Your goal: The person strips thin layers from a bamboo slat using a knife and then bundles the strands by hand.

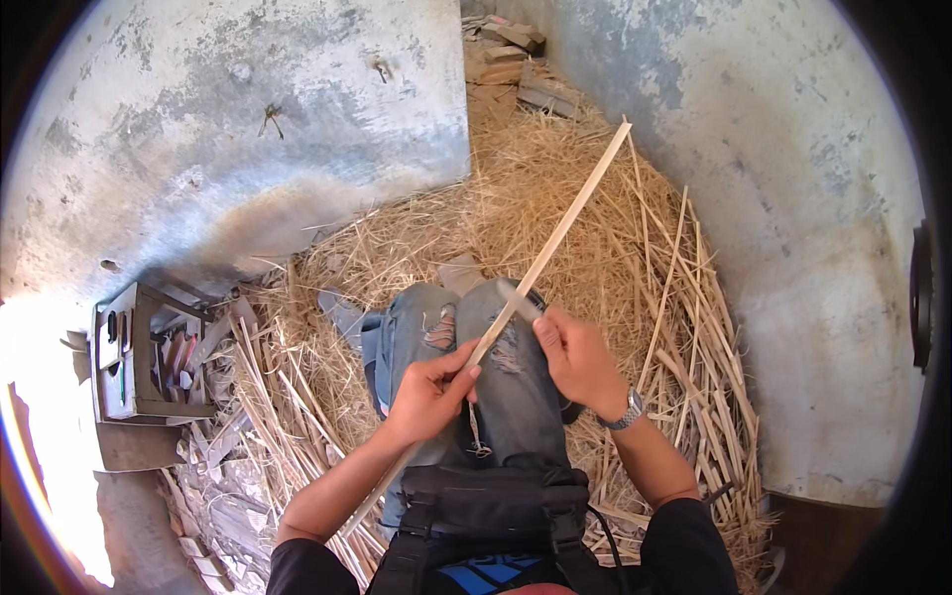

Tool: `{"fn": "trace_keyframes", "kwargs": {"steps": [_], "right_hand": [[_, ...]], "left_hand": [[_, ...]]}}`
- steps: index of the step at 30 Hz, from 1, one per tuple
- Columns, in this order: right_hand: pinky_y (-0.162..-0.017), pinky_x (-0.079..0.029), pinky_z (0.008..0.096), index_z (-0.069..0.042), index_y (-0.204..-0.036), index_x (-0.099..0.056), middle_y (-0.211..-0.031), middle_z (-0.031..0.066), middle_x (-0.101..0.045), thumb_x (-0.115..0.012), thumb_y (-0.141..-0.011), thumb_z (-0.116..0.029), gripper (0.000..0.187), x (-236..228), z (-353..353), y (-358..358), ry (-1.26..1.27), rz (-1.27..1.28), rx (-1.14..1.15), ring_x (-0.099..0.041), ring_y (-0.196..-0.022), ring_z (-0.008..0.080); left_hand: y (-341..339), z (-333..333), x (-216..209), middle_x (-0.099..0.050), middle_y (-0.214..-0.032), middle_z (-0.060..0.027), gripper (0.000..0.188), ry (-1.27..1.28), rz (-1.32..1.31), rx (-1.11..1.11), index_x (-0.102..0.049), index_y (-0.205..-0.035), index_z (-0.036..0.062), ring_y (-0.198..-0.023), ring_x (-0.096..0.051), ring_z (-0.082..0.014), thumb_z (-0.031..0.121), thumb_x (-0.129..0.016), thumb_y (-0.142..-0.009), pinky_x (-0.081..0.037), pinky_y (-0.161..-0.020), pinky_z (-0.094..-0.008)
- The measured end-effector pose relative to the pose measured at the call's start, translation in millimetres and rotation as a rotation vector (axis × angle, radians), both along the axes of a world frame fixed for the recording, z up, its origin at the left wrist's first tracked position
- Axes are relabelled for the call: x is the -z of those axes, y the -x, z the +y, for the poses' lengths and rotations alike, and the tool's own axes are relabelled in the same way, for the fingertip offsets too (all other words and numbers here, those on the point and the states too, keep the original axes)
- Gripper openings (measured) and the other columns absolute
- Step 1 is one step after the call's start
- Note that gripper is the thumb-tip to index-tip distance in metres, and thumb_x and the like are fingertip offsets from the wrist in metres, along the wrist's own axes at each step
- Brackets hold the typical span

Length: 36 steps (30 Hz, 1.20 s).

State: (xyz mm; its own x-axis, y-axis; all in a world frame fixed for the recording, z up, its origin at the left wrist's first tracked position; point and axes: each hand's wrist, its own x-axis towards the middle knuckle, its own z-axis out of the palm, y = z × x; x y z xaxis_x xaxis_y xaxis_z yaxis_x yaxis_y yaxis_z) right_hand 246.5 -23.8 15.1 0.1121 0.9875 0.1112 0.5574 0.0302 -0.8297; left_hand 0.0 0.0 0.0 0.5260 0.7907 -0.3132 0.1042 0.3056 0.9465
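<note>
A long, pale strip of split bamboo or wood [575, 210] slants across my lap from lower left to upper right. My left hand [434, 393] is closed round it above my knees, and its lower end runs back under my left forearm. In my right hand [580, 363] is a knife [520, 300], its greyish blade lying across the strip just beyond the left hand. The blade is somewhat blurred, and the right hand's fingers hide the handle. Both hands are above my worn jeans [426, 312].
Thin shavings [535, 169] cover the floor ahead. Long cut strips lie at right [704, 397] and left [268, 397]. A small wooden stand [124, 347] holding tools is at far left. Wood chunks [511, 45] lie at the back between two weathered walls [297, 89].
</note>
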Motion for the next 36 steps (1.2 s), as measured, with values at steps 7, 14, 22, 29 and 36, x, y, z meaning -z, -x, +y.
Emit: {"fn": "trace_keyframes", "kwargs": {"steps": [7,14,22,29,36], "right_hand": [[-0.051,-0.049,0.0522,-0.007,-0.079,-0.064,-0.058,0.0194,-0.061,-0.053,-0.104,-0.051,0.052,8,5,9,0.087,-0.433,-0.105,-0.064,-0.056,0.0422],[-0.051,-0.053,0.0526,-0.007,-0.08,-0.066,-0.059,0.0198,-0.063,-0.05,-0.104,-0.055,0.056,16,4,10,0.081,-0.526,-0.153,-0.066,-0.056,0.0429],[-0.055,-0.053,0.0544,-0.007,-0.082,-0.067,-0.061,0.022,-0.063,-0.046,-0.106,-0.054,0.057,20,10,3,0.119,-0.542,-0.1,-0.066,-0.06,0.0448],[-0.057,-0.052,0.0542,-0.006,-0.08,-0.069,-0.063,0.0227,-0.063,-0.047,-0.106,-0.052,0.058,18,12,-4,0.133,-0.496,-0.09,-0.065,-0.062,0.0456],[-0.056,-0.05,0.0536,-0.006,-0.083,-0.072,-0.063,0.0237,-0.062,-0.046,-0.106,-0.054,0.06,30,16,-26,0.136,-0.494,-0.006,-0.064,-0.062,0.0451]], "left_hand": [[-20,13,11,-0.066,-0.075,0.0009,0.039,-0.146,0.069,0.017,-0.063,-0.14,-0.0015,-0.066,-0.057,-0.0021,0.011,-0.065,-0.103,-0.045,-0.058,-0.0215],[-19,0,14,-0.062,-0.067,-0.0043,0.038,-0.305,0.138,-0.046,-0.063,-0.137,-0.0036,-0.063,-0.057,-0.0046,0.011,-0.065,-0.101,-0.047,-0.058,-0.0258],[-1,-14,10,-0.057,-0.064,-0.0018,0.038,-0.43,0.324,0.032,-0.065,-0.137,-0.0009,-0.061,-0.054,-0.0039,0.007,-0.066,-0.1,-0.048,-0.057,-0.0266],[39,-32,10,-0.056,-0.061,-0.0049,0.035,-0.522,0.345,0.07,-0.068,-0.131,-0.0031,-0.056,-0.052,-0.0051,0.005,-0.069,-0.097,-0.046,-0.055,-0.0271],[68,-44,-10,-0.057,-0.065,-0.014,0.034,-0.698,0.361,0.122,-0.069,-0.126,-0.0041,-0.049,-0.056,-0.0208,0.001,-0.07,-0.093,-0.044,-0.051,-0.0325]]}}
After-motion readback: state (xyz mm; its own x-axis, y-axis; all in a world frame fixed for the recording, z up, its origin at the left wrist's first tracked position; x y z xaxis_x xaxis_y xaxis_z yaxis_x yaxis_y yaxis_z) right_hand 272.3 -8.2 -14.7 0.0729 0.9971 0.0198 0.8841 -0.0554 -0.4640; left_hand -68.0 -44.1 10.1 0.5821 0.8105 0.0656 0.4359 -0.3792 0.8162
